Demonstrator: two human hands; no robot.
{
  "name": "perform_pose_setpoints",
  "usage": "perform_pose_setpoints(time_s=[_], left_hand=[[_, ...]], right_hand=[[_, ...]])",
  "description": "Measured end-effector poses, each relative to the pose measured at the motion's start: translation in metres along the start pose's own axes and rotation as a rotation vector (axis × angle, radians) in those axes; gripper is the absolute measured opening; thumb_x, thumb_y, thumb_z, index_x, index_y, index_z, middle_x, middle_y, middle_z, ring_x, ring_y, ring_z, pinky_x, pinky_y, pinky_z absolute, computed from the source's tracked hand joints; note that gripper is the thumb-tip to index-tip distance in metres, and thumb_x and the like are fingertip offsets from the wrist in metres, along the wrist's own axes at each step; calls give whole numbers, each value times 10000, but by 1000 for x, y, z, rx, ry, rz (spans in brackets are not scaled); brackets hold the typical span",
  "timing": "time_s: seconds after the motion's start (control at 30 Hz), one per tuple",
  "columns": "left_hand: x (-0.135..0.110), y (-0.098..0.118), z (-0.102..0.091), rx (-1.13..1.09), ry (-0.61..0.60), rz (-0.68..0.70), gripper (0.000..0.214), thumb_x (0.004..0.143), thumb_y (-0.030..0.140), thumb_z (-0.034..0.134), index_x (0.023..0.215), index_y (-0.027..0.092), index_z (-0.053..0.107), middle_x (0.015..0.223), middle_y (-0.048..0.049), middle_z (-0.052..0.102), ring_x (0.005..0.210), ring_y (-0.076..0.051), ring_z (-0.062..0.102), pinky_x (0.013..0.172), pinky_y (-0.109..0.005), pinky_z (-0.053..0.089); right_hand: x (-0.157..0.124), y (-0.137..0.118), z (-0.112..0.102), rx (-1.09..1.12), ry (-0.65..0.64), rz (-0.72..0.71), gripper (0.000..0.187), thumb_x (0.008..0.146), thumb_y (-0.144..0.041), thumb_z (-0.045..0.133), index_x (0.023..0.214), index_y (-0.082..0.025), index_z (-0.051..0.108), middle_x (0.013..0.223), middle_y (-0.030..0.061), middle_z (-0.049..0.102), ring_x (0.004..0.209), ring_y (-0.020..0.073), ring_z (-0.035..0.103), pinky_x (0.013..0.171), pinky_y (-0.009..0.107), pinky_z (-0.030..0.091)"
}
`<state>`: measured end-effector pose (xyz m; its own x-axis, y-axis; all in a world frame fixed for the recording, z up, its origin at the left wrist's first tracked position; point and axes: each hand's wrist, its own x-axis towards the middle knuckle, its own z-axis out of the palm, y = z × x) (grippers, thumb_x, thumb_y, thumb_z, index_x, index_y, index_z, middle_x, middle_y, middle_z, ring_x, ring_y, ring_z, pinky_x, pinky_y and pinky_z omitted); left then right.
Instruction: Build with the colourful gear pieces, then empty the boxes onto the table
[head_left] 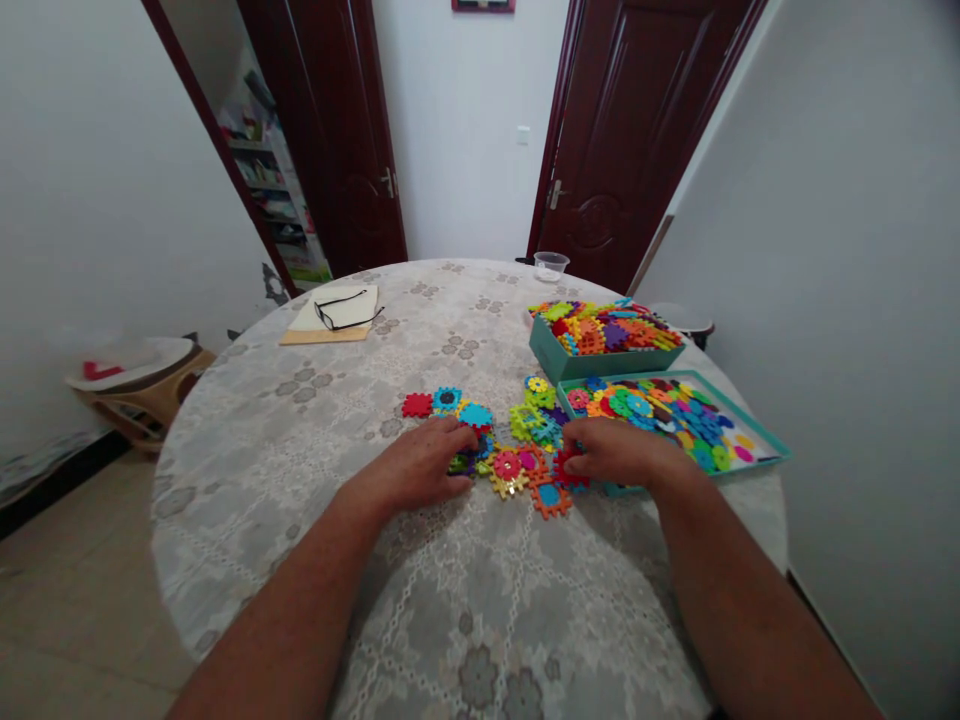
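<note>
Both forearms enter at lower frame. Palm-down left hand [424,465] has fingertips on the left edge of the gear cluster [517,470]; can't tell if it grips. The right hand [615,452] pinches a red gear [564,470] at the cluster's right end. The cluster runs left-right between the hands at center frame, with a teal tray [765,445] just to its right.

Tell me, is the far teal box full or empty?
Full. Colourful gear pieces heap above the rim of the teal box.
</note>
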<state>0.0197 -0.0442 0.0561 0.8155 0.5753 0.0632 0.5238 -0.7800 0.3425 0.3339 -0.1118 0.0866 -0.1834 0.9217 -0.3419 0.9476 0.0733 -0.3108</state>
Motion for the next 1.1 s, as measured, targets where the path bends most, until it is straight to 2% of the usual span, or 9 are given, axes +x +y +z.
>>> perform_pose_setpoints(time_s=[0.2,0.3,0.47,0.6,0.7,0.8,0.9,1.0,1.1], left_hand=[[3,-6,-2,-47,125,-65,179,967,261,537,1044,227,694,1000,-53,721,878,-205,643,784,-317,462],[7,-2,-5,-60,226,-138,193,992,278,509,1007,216,691,956,-48,731,846,-205,649,772,-326,453],[13,8,-1,-277,352,-244,170,1001,310,513,1052,225,650,942,-26,749,831,-193,677,773,-317,477],[17,11,12,-405,316,-231,180,1026,334,466,1048,223,605,903,-28,744,790,-192,699,743,-314,508],[20,16,20,-530,285,-238,183,1034,365,461,1074,236,584,904,-20,748,757,-183,718,716,-304,532],[21,22,23,-598,268,-258,188,1030,381,473,1082,244,589,907,-14,745,747,-173,714,678,-289,547],[22,30,23,-683,200,-241,211,1027,383,465,1109,250,606,913,-11,726,712,-158,682,591,-259,548],[22,33,23,-837,142,-216,243,1023,383,446,1131,254,621,1033,-33,710,827,-176,696,559,-248,579],[22,33,24,-961,146,-267,292,1035,388,395,1179,258,613,1126,-45,694,949,-199,708,606,-273,627]], right_hand=[[5,-2,7,73,28,-20,86,777,-205,745,817,-221,670,815,31,693,699,176,593,572,271,335],[6,-1,8,101,7,-29,121,772,-178,737,872,-230,695,862,33,715,741,187,621,589,265,363],[6,2,6,131,-42,-85,187,773,-176,725,949,-237,739,929,34,734,802,197,643,638,260,416],[-5,1,-5,263,-105,-207,82,856,-239,666,905,-215,727,863,20,709,783,182,625,656,256,441],[-11,-4,-12,503,-81,-323,135,907,-333,651,940,-207,686,874,7,687,791,168,607,669,245,455],[-8,-14,-9,696,-77,-357,230,919,-432,665,957,-207,631,810,-14,634,695,142,555,596,231,423],[4,-24,4,715,18,-366,236,926,-438,665,961,-210,617,793,-21,608,689,139,545,598,230,423],[17,-33,17,668,168,-339,199,918,-395,672,962,-207,623,812,-17,619,723,145,557,615,234,425],[24,-37,23,705,191,-316,190,905,-373,676,973,-207,611,813,-18,635,718,149,571,612,240,436]])
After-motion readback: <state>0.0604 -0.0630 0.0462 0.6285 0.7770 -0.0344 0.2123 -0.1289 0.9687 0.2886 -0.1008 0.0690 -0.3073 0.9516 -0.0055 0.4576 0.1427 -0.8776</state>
